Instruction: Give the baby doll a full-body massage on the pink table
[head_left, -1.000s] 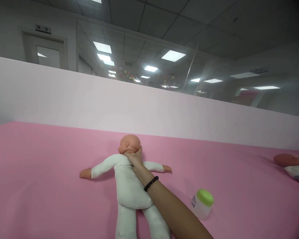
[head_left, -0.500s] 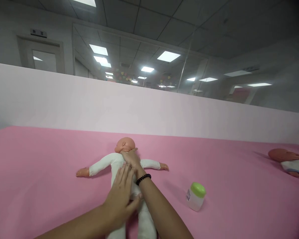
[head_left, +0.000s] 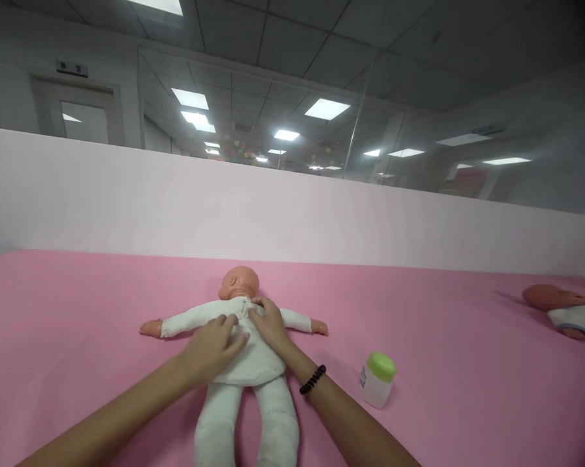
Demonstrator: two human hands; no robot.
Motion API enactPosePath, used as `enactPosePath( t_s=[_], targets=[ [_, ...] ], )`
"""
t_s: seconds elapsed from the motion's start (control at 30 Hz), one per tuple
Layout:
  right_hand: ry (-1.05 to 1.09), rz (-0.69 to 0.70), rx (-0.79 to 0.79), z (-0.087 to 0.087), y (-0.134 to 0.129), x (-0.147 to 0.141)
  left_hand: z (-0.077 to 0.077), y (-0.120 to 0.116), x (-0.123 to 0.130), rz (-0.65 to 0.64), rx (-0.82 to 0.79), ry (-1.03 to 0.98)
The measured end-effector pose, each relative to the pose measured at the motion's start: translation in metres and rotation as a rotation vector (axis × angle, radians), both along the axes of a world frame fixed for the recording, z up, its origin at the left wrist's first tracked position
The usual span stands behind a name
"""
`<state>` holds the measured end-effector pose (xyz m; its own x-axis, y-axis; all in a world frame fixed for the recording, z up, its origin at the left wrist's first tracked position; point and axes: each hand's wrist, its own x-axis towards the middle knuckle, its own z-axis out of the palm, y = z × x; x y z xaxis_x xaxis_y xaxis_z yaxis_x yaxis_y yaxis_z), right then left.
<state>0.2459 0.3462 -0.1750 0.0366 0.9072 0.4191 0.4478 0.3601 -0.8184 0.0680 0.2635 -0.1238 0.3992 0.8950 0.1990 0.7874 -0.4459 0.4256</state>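
Observation:
A baby doll (head_left: 253,370) with a white cloth body lies stretched out, its bald head (head_left: 242,281) turned to the left and its arms spread to both sides. My left hand (head_left: 214,347) rests on the left side of its torso, fingers apart and slightly bent. On the right upper part of the torso lies my right hand (head_left: 269,323), its fingers loosely spread near the neck seam. Neither hand grips anything. A black coiled band (head_left: 312,380) circles my right wrist.
To the right stands a clear jar (head_left: 376,389) with a green lid. A second doll (head_left: 555,298) lies at the far right, cut off by the frame. Behind the pink padded surface (head_left: 443,363) runs a low white wall (head_left: 273,214) with glass above it.
My hands have moved apart, the left one leftward and the right one off the neck to the upper right torso. More of the doll's torso shows. The jar stays put.

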Motion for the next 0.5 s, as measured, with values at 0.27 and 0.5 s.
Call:
enactPosePath(
  t_s=[0.27,0.5],
  targets=[
    [-0.037,-0.012,0.151,-0.004,0.000,-0.009,0.013,0.061,0.001,0.145,0.225,0.149],
    [-0.214,0.087,0.119,-0.004,0.011,-0.001,-0.007,0.076,-0.003,0.094,0.167,0.079]
  ],
)
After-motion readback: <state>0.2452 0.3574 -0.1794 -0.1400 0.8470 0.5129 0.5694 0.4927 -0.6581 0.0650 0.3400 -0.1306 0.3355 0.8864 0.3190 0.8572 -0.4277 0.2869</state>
